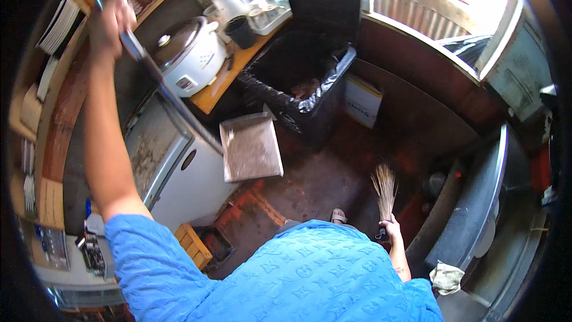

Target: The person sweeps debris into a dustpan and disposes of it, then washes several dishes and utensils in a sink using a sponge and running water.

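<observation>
My left hand, raised at the upper left and slightly blurred, grips the long metal handle of a dustpan. At the handle's lower end, the square dustpan hangs off the floor, its inner surface dusty brown. My right hand is low beside my right side, closed around the bound end of a short stick broom. The broom's bristles fan away from me above the dark floor. A bin lined with a black plastic bag stands open beyond the dustpan, with some refuse inside.
A white rice cooker and a black cup stand on a wooden counter. A white chest-like appliance is below my left arm. A wooden crate, cardboard box and dark metal unit border the floor.
</observation>
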The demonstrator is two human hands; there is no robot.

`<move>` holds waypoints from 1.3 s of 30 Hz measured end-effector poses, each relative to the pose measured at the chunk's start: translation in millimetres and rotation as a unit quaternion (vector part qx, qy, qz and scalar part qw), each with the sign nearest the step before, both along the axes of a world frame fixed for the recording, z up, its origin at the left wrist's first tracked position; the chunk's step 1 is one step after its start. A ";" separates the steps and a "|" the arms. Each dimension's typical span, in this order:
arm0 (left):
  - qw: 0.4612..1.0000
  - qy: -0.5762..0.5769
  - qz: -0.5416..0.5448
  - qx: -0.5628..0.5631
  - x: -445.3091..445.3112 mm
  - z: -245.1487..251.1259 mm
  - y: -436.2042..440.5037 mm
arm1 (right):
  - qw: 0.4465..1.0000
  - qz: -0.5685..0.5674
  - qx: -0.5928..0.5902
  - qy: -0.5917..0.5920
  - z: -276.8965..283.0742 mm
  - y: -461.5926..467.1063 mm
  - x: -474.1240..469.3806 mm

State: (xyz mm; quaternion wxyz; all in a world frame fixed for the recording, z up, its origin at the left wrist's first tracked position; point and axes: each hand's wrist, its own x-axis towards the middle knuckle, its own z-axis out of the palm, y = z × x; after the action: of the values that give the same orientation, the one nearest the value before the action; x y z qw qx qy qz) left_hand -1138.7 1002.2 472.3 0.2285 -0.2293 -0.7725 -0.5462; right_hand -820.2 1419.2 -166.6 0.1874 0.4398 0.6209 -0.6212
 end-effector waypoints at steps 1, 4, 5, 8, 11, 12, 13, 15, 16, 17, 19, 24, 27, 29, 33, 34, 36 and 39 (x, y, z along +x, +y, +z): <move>0.999 -0.032 -0.016 0.027 -16.8 -47.9 7.0 | 1.000 -0.017 0.015 -0.017 0.1 13.5 5.4; 0.995 -0.038 -0.081 0.031 -4.2 -143.0 23.7 | 0.997 0.018 0.060 -0.051 33.4 15.7 -5.8; 0.990 -0.074 -0.107 0.055 -3.8 -169.3 29.1 | 0.996 0.031 0.083 -0.029 14.8 22.1 -2.6; 0.970 -0.168 -0.168 0.055 1.7 -229.7 73.4 | 0.997 0.030 0.062 -0.030 18.5 23.5 -4.5; 0.931 -0.266 -0.249 -0.011 -15.7 -268.5 111.2 | 0.998 -0.003 0.059 -0.033 34.7 26.3 -2.1; 0.914 -0.293 -0.277 -0.048 -21.2 -279.5 121.7 | 0.997 -0.025 0.056 -0.036 37.9 25.4 -0.8; 0.890 -0.338 -0.295 -0.082 -28.1 -289.3 134.9 | 0.997 -0.047 0.053 -0.039 41.7 25.2 0.3; 0.841 -0.392 -0.316 -0.199 -40.6 -304.1 164.5 | 0.994 -0.088 0.033 -0.047 61.9 22.6 -3.5; 0.804 -0.388 -0.361 -0.270 -51.7 -316.4 177.7 | 0.993 -0.106 0.027 -0.045 55.0 24.4 -1.3; 0.780 -0.375 -0.378 -0.327 -57.3 -326.7 195.5 | 0.991 -0.124 0.022 -0.044 42.5 27.3 3.0; 0.763 -0.342 -0.431 -0.339 -71.5 -368.0 223.5 | 0.986 -0.167 -0.001 -0.028 39.5 26.5 -3.0; 0.732 -0.357 -0.538 -0.219 -114.1 -474.3 318.8 | 0.969 -0.243 0.004 -0.039 38.7 20.4 -20.0; 0.699 -0.441 -0.554 -0.100 -149.0 -515.3 384.0 | 0.964 -0.257 0.030 -0.056 48.9 15.3 -34.9; 0.748 -0.284 -0.576 -0.168 -176.0 -535.7 428.0 | 0.964 -0.249 0.057 -0.076 52.5 12.4 -45.1; 0.706 -0.176 -0.650 -0.219 -230.1 -603.6 503.0 | 0.937 -0.334 0.037 -0.093 67.7 0.9 -81.7; 0.703 -0.182 -0.640 -0.250 -239.2 -607.7 517.5 | 0.915 -0.398 -0.025 -0.063 83.2 -0.9 -103.7; 0.699 -0.199 -0.614 -0.310 -257.8 -618.4 541.1 | 0.840 -0.520 -0.154 0.020 93.0 5.3 -136.9; 0.648 -0.137 -0.667 -0.340 -292.9 -644.6 564.5 | 0.735 -0.601 -0.313 0.012 111.2 31.9 -198.5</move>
State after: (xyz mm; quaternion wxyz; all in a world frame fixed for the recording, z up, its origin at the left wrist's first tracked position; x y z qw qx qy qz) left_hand -1431.6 1566.7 -172.3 -0.4005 -0.6671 -0.5649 -0.2749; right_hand -1018.8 1451.1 -55.4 -0.1055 0.6301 -0.0002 -0.7693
